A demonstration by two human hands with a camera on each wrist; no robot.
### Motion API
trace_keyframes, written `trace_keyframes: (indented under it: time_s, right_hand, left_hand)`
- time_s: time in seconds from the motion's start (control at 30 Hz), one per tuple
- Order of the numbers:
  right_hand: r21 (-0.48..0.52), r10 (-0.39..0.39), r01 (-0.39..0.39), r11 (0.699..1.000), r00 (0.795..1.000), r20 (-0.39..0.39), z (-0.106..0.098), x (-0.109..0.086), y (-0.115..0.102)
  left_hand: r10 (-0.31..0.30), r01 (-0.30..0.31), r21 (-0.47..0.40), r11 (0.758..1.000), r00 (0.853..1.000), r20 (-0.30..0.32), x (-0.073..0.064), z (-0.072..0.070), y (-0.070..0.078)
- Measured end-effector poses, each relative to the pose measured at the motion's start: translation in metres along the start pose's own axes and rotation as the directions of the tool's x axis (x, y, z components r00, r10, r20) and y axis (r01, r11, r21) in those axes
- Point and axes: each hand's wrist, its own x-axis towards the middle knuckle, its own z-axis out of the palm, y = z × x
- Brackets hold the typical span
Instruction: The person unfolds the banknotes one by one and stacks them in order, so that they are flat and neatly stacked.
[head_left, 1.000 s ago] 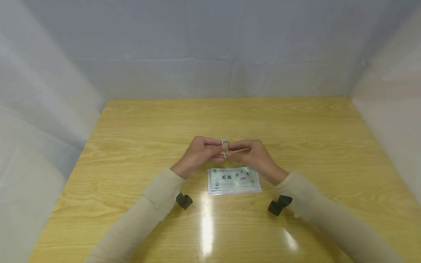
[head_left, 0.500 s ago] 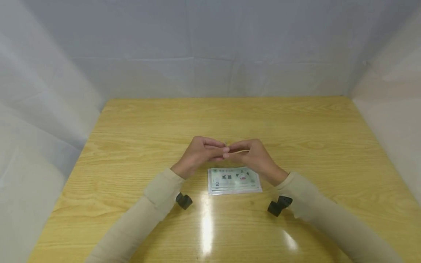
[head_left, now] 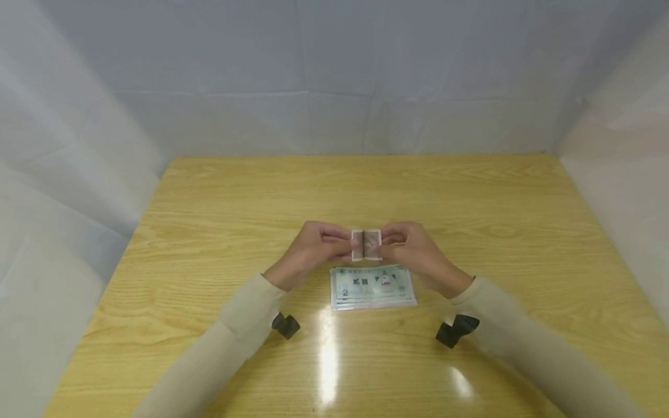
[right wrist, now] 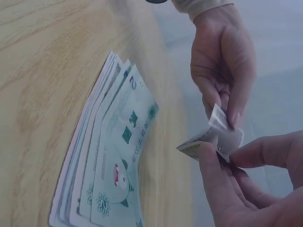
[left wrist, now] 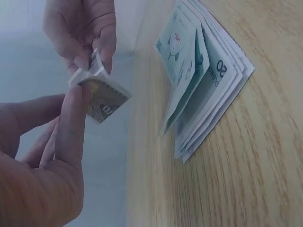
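Both hands hold a small folded play banknote (head_left: 368, 239), raised off the table, with a dark crease down its middle. My left hand (head_left: 320, 248) pinches its left side between thumb and fingers. At the right side, the thumb and fingers of my right hand (head_left: 421, 253) pinch it too. In the left wrist view the banknote (left wrist: 105, 94) is bent, with a brownish print on its underside. Just nearer than the hands lies a stack of banknotes (head_left: 373, 288), the top one pale green with a "2" and a cartoon figure.
The wooden table (head_left: 235, 197) carries the stack near its middle. Pale cloth (head_left: 334, 122) hangs behind it and at both sides. Dark camera mounts (head_left: 286, 325) sit at both wrists, under beige sleeves (head_left: 209, 366).
The banknote was a narrow strip, mostly covered by fingertips; now its folded face is spread out between the hands. The hands have moved slightly apart. The stack has stayed in place.
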Motion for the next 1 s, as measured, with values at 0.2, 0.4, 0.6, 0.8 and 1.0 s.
trace_keyframes:
  time_s: [0.2, 0.4, 0.6, 0.8, 1.0]
  right_hand:
    - [-0.021, 0.061, -0.061, 0.998, 0.998, 0.003, -0.01, -0.009, 0.006]
    - [-0.063, 0.075, -0.072, 0.995, 0.996, 0.05, -0.019, -0.016, 0.015]
    - [-0.129, 0.079, -0.067, 0.989, 0.992, 0.095, -0.022, -0.017, 0.023]
    - [-0.206, 0.07, -0.049, 0.977, 0.993, 0.096, -0.021, -0.014, 0.031]
    - [-0.294, 0.07, -0.037, 0.955, 0.993, 0.1, -0.019, -0.012, 0.038]
  left_hand:
    - [-0.031, 0.031, 0.043, 0.999, 0.999, 0.016, -0.009, -0.004, -0.004]
    - [-0.046, 0.04, 0.168, 0.985, 0.998, 0.036, -0.013, -0.006, -0.015]
    - [-0.07, 0.058, 0.295, 0.954, 0.997, 0.03, -0.011, -0.005, -0.026]
    - [-0.1, 0.096, 0.411, 0.907, 0.995, -0.012, -0.011, -0.003, -0.031]
    - [-0.082, 0.075, 0.511, 0.856, 0.997, -0.008, -0.012, -0.001, -0.035]
